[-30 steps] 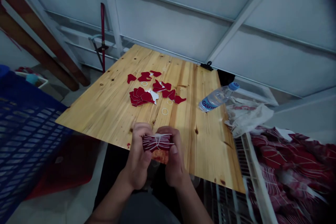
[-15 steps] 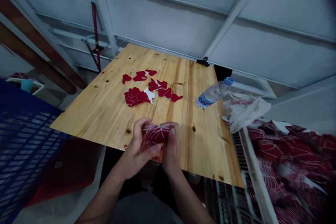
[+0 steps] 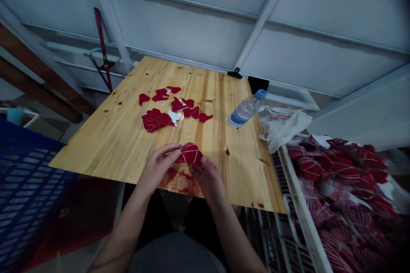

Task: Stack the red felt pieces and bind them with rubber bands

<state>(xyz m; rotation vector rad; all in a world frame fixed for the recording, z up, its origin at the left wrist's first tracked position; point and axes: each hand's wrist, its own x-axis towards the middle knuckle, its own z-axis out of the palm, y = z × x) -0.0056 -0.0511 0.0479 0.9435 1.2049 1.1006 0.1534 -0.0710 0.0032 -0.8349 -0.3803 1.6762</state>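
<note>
Between my two hands is a bundle of red cut pieces [image 3: 191, 153], bound with a pale rubber band that crosses over its face. My left hand [image 3: 159, 163] pinches its left end, and my right hand [image 3: 209, 175] grips its right end with the thumb on top. Beyond the hands, a fanned pile of red pieces [image 3: 153, 120] lies on the wooden tabletop [image 3: 128, 145], beside a white piece [image 3: 174, 117]. More loose red pieces [image 3: 191, 112] are scattered behind it. Several pale rubber bands [image 3: 188, 134] rest among them.
A water bottle [image 3: 245, 111] stands at the table's right side, near a white plastic bag [image 3: 282, 126]. To the right, a crate [image 3: 304, 204] holds many banded red bundles [image 3: 346, 187]. A blue basket [image 3: 28, 179] is at the left. Red residue [image 3: 182, 181] marks the table's front edge.
The bundle has turned so its flat red face with the crossing band now shows, instead of its striped edge. My hands have moved slightly apart at its ends. The view has shifted right.
</note>
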